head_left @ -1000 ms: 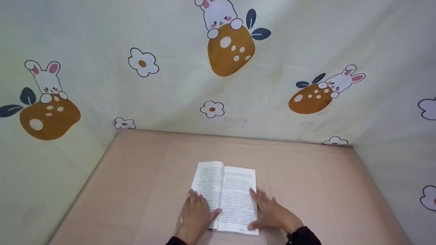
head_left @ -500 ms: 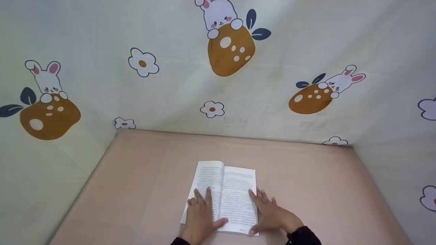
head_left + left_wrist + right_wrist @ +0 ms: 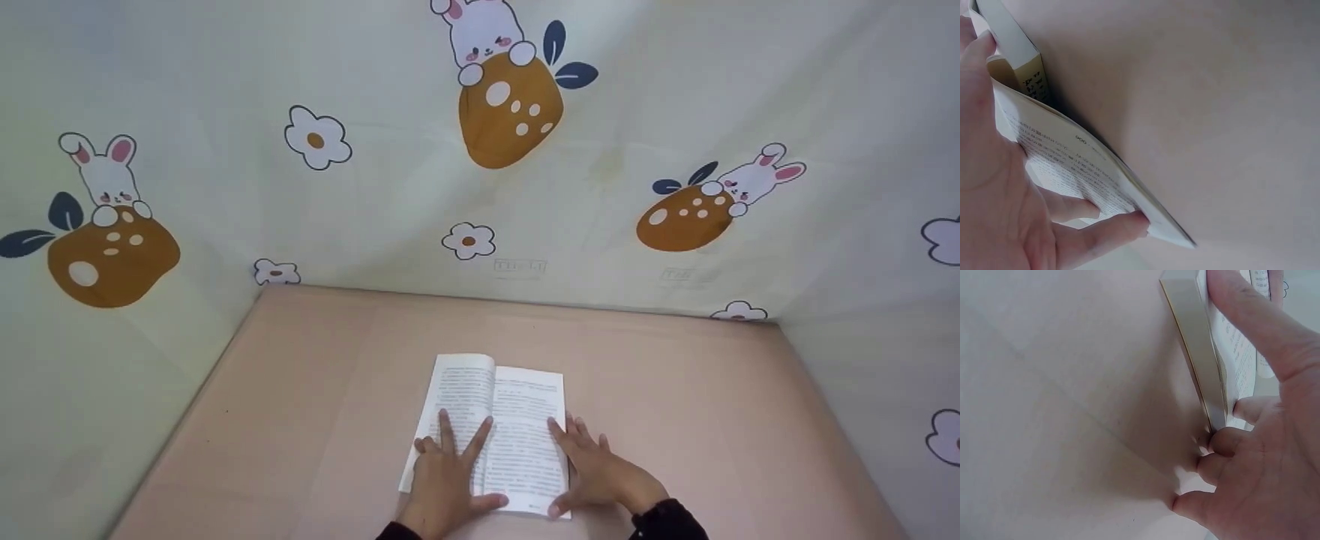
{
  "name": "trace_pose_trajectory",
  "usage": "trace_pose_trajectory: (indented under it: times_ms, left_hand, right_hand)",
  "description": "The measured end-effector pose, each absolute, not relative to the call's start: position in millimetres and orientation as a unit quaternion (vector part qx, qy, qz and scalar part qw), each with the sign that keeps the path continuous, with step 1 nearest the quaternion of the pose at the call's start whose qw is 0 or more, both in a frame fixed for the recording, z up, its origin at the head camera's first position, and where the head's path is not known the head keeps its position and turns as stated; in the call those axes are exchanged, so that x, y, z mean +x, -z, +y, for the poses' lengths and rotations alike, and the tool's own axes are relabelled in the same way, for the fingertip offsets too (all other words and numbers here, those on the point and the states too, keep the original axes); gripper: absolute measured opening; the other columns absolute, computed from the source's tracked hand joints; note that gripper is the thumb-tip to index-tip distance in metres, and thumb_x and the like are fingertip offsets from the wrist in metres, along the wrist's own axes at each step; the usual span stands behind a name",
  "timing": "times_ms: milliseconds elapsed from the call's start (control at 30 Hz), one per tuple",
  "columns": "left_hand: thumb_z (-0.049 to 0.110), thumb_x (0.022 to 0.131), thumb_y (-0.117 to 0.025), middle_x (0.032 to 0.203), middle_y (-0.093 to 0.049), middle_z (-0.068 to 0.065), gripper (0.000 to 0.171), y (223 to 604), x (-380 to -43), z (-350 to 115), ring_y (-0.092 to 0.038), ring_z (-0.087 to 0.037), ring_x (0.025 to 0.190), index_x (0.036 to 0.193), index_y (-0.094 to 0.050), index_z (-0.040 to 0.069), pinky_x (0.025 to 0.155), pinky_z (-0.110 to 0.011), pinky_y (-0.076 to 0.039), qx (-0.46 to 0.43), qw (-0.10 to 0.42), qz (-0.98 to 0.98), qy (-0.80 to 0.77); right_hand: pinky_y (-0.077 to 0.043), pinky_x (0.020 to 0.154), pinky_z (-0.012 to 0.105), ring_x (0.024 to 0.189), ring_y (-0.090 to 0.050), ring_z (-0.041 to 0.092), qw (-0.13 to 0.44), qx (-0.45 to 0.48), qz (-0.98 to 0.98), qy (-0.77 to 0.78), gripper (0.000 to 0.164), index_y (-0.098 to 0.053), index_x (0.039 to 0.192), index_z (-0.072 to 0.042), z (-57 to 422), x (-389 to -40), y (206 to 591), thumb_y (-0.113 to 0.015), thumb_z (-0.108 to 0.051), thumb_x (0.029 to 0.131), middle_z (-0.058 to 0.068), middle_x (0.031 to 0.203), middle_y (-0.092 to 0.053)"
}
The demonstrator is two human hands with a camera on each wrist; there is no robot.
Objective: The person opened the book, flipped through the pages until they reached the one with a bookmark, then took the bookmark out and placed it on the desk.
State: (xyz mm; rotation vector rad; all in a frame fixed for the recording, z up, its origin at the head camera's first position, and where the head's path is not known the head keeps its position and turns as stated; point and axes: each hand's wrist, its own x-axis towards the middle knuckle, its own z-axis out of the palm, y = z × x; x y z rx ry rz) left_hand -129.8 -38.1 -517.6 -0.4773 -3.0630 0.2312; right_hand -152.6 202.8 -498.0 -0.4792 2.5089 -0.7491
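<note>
An open paperback book (image 3: 525,442) with printed pages lies on the table, its left leaves curving up toward the spine. In the head view my left hand (image 3: 444,484) presses the left page with fingers spread; the index fingertip is at the gutter and the thumb reaches onto the bottom of the right page. The left wrist view shows the left leaves slanting and fingertips (image 3: 1135,224) on the page. My right hand (image 3: 604,474) rests at the book's right edge, thumb and index finger on the page. Its other fingers (image 3: 1213,467) touch the book's side and the tabletop.
A pinkish-beige tabletop (image 3: 315,390) surrounds the book. Pale cloth walls (image 3: 390,195) printed with rabbits, brown fruit and flowers rise behind it and on both sides.
My left hand has moved from the left page's outer part toward the gutter, its fingers spreading and its thumb sliding onto the right page. The right hand stays nearly still.
</note>
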Motion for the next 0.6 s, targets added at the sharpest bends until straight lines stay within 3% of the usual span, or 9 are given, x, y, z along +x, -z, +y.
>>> trace_pose_trajectory:
  times_ms: [267,433,600]
  left_hand:
    - [0.091,0.061,-0.037,0.133,-0.042,-0.035,0.098,517.8,-127.7,-36.2,-0.059,-0.05,0.095,0.144,-0.03,0.04,0.053,-0.03,-0.054,-0.149,0.024,-0.986,-0.067]
    - [0.09,0.061,-0.039,0.134,-0.04,-0.036,0.091,517.5,-125.6,-33.2,-0.057,-0.053,0.097,0.139,-0.036,0.044,0.057,-0.038,-0.056,-0.146,0.017,-0.988,-0.05]
    - [0.093,0.056,-0.036,0.135,-0.039,-0.036,0.096,515.6,-124.3,-30.8,-0.057,-0.053,0.097,0.139,-0.036,0.045,0.058,-0.041,-0.056,-0.143,0.013,-0.988,-0.057]
  right_hand:
    - [0.003,0.106,0.068,0.139,0.002,0.049,0.237,-0.175,0.912,0.284,0.121,-0.012,0.148,-0.001,202.7,-153.1,498.1,-0.081,-0.046,0.059,0.034,0.15,0.0]
    - [0.002,0.105,0.069,0.139,0.001,0.049,0.231,-0.176,0.913,0.287,0.119,-0.015,0.148,-0.001,202.8,-153.2,499.0,-0.08,-0.046,0.06,0.034,0.15,-0.001]
    - [-0.003,0.106,0.069,0.138,-0.004,0.049,0.219,-0.168,0.92,0.279,0.115,-0.019,0.147,-0.003,201.3,-152.8,500.4,-0.079,-0.049,0.061,0.034,0.15,-0.007]
